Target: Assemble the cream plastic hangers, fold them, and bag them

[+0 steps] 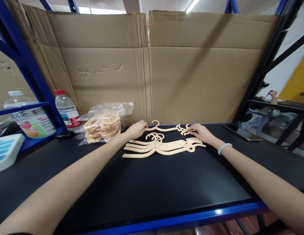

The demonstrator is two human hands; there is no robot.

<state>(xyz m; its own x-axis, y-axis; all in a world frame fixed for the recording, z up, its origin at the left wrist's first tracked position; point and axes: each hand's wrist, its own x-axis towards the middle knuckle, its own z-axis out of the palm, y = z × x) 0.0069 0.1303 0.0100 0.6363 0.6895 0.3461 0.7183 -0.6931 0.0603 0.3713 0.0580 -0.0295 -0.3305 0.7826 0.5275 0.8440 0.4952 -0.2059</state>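
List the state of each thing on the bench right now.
Single cream plastic hanger: flat, both hands on its ends.
Left hand: on hanger's left end.
Right hand: on right end.
Cream hanger stack: lying flat.
Clear plastic bag: open.
Red-capped water bottle: upright, capped.

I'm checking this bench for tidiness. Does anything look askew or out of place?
Little stands out. The hanger pile is fanned unevenly rather than squared. The left hand and right hand hold one hanger behind it. The plastic bag gapes open.
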